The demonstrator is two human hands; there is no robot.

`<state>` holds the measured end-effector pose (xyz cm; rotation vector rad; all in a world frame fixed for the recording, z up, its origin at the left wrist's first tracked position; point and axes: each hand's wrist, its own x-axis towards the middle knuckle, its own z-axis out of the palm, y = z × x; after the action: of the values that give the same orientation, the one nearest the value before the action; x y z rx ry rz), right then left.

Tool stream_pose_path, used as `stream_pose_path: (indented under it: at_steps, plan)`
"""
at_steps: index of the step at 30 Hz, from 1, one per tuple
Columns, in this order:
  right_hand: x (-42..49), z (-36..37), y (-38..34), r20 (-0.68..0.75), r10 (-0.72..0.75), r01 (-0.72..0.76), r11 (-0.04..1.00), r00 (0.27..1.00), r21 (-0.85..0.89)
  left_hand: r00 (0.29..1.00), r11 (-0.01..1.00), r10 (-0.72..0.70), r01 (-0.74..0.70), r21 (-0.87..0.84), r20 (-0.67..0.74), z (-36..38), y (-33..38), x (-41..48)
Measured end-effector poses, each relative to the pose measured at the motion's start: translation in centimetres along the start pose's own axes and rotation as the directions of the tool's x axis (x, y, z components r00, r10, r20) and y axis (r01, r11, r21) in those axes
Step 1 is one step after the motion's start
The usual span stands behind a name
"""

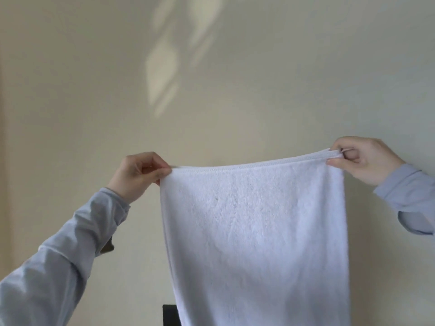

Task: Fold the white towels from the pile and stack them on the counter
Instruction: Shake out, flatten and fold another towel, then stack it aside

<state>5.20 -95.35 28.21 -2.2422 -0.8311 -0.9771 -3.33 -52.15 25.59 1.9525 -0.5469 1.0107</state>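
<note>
White towel (256, 231) hangs between pinching left fingers (162, 171) and right fingers (335, 163).

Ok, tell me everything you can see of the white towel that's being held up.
The white towel looks like terry cloth, with a stitched hem along its top edge. It is held up before a pale wall, spread wide and hanging past the bottom of the view, so its lower end is hidden. The left hand pinches its top left corner, the right hand its top right corner, slightly higher.
</note>
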Motion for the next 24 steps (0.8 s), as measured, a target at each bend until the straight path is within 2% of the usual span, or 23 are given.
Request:
stream_pose_path:
  at_steps: [2,4,6,7,9,11,17,24]
  plan:
    - [-0.1,-1.0,-0.2,-0.006,0.028,-0.028,0.999,1.0,-0.035,0.999,0.999,0.03,-0.031,0.022,0.017,0.3,1.4,0.7]
    - [0.3,-2.6,-0.2,-0.169,-0.007,0.002,1.0,0.986,-0.031,0.988,0.988,0.152,-0.15,0.045,-0.033,-0.3,3.1,1.8]
    - [0.2,-3.9,-0.3,-0.362,-0.096,0.098,0.995,0.927,-0.011,0.949,0.956,0.293,-0.29,0.041,-0.12,-1.5,4.4,3.0]
    - [-0.1,-4.2,-0.5,-0.39,-0.13,0.132,0.991,0.911,-0.021,0.934,0.946,0.325,-0.322,0.042,-0.146,-1.9,4.6,3.4]
    - [-0.6,-3.2,-0.9,-0.293,-0.13,0.114,0.991,0.947,-0.071,0.956,0.963,0.266,-0.257,0.081,-0.123,-1.9,4.1,3.5]
    - [-0.9,-1.9,-1.0,-0.19,-0.079,0.084,0.996,0.979,0.017,0.98,0.978,0.178,-0.167,0.122,-0.088,-1.2,2.8,2.8]
    - [-1.6,0.4,0.6,-0.127,0.002,0.03,0.968,0.992,0.25,0.994,0.992,0.098,-0.093,0.079,-0.051,-1.5,0.8,1.5]
    - [-0.2,-0.1,-1.7,-0.153,0.032,0.024,0.937,0.988,0.349,0.992,0.983,0.125,-0.121,0.14,-0.022,-2.5,2.3,2.3]
